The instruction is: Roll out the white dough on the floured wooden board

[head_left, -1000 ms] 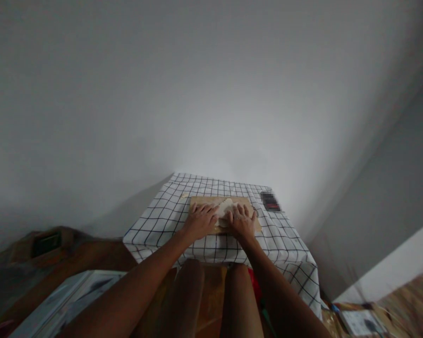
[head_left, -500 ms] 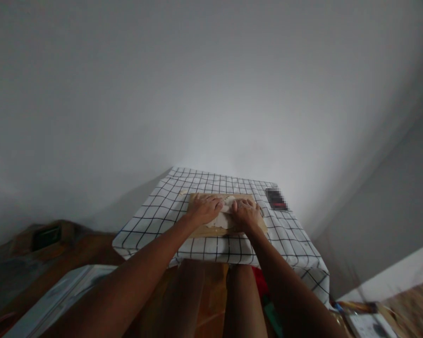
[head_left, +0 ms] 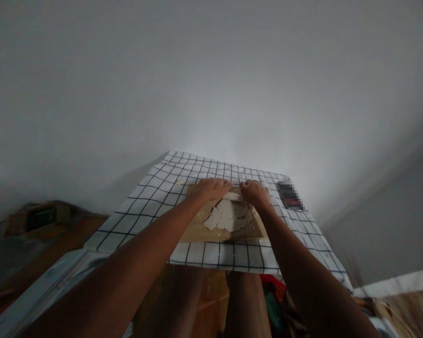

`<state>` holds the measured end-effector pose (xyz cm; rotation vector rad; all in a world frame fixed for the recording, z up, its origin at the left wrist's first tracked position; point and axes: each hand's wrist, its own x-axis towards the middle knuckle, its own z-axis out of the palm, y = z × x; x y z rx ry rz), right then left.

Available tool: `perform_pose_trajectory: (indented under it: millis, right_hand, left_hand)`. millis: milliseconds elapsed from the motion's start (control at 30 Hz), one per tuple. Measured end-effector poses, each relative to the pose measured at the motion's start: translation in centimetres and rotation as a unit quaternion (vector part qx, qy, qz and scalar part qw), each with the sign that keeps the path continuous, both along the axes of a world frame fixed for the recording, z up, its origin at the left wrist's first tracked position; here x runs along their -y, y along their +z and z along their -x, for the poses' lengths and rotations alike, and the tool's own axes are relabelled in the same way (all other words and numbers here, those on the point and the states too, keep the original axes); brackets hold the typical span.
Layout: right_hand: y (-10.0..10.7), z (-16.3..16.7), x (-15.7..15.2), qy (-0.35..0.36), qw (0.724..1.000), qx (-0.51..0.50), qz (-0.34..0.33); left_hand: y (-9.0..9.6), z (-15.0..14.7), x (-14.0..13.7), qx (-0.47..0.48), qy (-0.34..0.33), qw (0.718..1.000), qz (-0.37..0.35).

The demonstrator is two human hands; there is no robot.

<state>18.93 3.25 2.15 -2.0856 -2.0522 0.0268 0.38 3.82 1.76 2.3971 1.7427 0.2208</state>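
A flat, ragged-edged sheet of pale dough [head_left: 225, 217] lies on a wooden board [head_left: 193, 232]. Across its far part runs a pale rolling pin [head_left: 233, 196], seen only in the gap between my hands. My left hand [head_left: 214, 188] is curled over the pin's left part, near the board's far edge. On the right part rests my right hand [head_left: 255, 191], fingers bent over it. Both hands hide the pin's ends. Cracks and crumbs show along the dough's near and right edges.
A white cloth with black grid lines [head_left: 137, 206] covers the table, which stands against a wall. A dark, pixelated flat object [head_left: 291, 195] lies at the right. A small pale scrap [head_left: 180, 181] sits left of the board. My legs are under the table's near edge.
Both hands and the rolling pin have moved away from me towards the board's far edge, uncovering more of the dough. The view has also shifted slightly.
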Motion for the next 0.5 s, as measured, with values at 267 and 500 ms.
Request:
perform_pose_trajectory:
  millis: [267,500]
  right_hand:
    - [-0.8,-1.0,-3.9,0.004,0.998,-0.029,0.055]
    - [-0.6,-0.7,-3.9,0.044,0.994,0.032,0.091]
  left_hand:
    - [-1.1,-0.2,-3.8,0.041,-0.012,0.999,-0.012]
    - [-1.2,-0.2,-3.3,0.027,-0.002,0.999,-0.042]
